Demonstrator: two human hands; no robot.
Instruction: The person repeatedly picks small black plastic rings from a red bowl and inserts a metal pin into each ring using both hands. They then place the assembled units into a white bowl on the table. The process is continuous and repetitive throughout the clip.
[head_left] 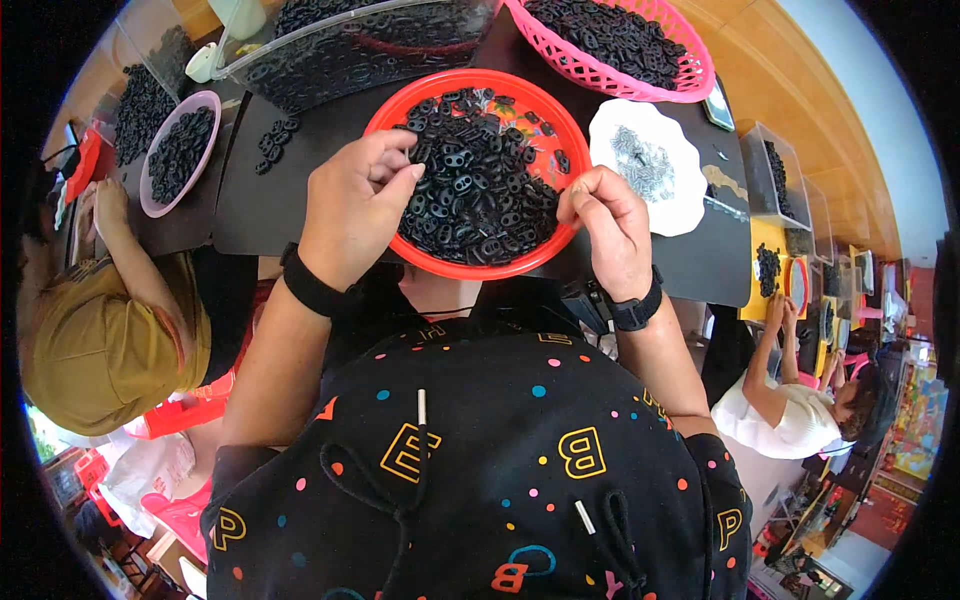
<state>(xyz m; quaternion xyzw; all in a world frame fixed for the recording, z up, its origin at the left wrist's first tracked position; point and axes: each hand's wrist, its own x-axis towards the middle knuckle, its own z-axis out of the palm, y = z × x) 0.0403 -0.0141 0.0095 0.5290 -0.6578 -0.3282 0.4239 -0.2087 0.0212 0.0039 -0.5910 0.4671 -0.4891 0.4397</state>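
A round red plastic basin [437, 262] stands right before me, heaped with small black plastic pieces [470, 185] that have two holes each. At its left rim is my left hand [355, 200], thumb and fingers curled together; whatever lies between the fingertips is not clear. My right hand [612, 225] is pinched at the right rim, its fingertips pressed together, and I cannot make out what they hold. Beside that hand, a white scalloped plate [675, 205] carries a pile of thin silvery metal bits [641, 163].
Behind the basin are a clear plastic bin [360, 70] and a pink basket [690, 92], both with black pieces. A pink bowl [212, 150] and loose black pieces [275, 145] are at left. Co-workers sit at left [110, 330] and right [790, 415].
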